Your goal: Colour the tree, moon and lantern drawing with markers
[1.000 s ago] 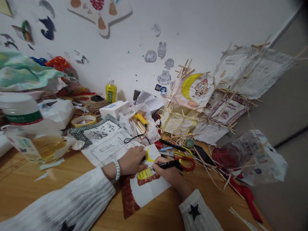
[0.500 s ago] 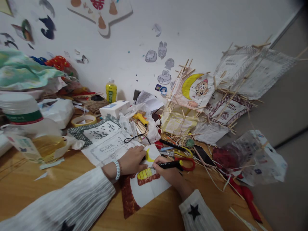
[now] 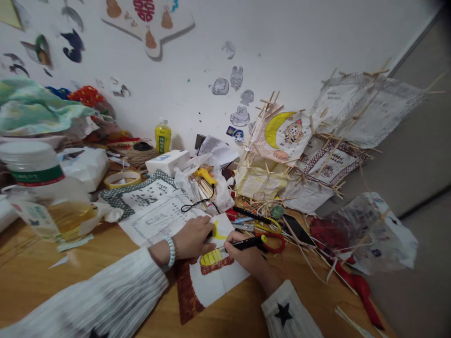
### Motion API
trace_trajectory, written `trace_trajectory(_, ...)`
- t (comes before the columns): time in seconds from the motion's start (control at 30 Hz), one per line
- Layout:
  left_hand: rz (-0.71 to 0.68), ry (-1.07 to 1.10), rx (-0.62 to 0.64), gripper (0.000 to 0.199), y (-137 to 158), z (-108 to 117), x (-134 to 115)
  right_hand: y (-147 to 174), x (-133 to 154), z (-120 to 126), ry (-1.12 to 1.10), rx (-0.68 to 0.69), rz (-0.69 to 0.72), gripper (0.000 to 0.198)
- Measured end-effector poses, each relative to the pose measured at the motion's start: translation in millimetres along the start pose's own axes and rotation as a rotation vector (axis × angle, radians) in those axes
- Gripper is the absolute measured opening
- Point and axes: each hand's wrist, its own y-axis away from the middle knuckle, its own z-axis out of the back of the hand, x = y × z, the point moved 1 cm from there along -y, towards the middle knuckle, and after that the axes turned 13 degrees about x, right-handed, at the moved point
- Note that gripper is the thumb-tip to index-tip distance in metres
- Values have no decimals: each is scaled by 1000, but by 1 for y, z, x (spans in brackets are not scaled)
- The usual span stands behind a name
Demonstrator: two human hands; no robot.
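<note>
With our left hand (image 3: 195, 237), its grip unclear, steadying the paper's (image 3: 220, 280) left side, we should guide the marker (image 3: 252, 242) pinched in our right hand (image 3: 248, 257) inside the drawn shape (image 3: 213, 261).

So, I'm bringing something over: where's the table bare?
The wooden table is bare between the left sleeve and the paper scraps, between the right sleeve and the pale strips, and below the drawing, between both sleeves. It's crowded behind the drawing, from tape roll to phone.
</note>
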Motion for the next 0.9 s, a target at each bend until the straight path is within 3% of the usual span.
trace_trajectory(0.13,-15,21,-32,23,-3,-3,4,-1,-3,-2,-26,7,8,17)
trace_trajectory(0.27,-43,218,-105,9,-10,-3,13,1,-4,0,-189,9,-22,18)
trace_trajectory(0.33,-66,291,-138,12,-12,1,18,3,-3,4,-291,-73,23,19)
trace_trajectory(0.43,-95,307,-176,11,-11,11,22,5,-5,14,-389,-308,128,31)
trace_trajectory(0.53,-159,449,-243,7,-7,20,24,3,-13,22,-358,-505,139,37)
trace_trajectory(0.6,-193,608,-290,6,-5,23,26,-1,-18,25,-339,-559,127,39)
trace_trajectory(0.67,-189,718,-318,11,-5,23,27,-5,-20,25,-363,-520,155,43)
trace_trajectory(0.8,-177,831,-364,19,-5,25,31,-4,-17,26,-283,-451,148,22)
trace_trajectory(0.9,-148,944,-357,22,-2,30,34,2,-18,35,-259,-624,150,14)
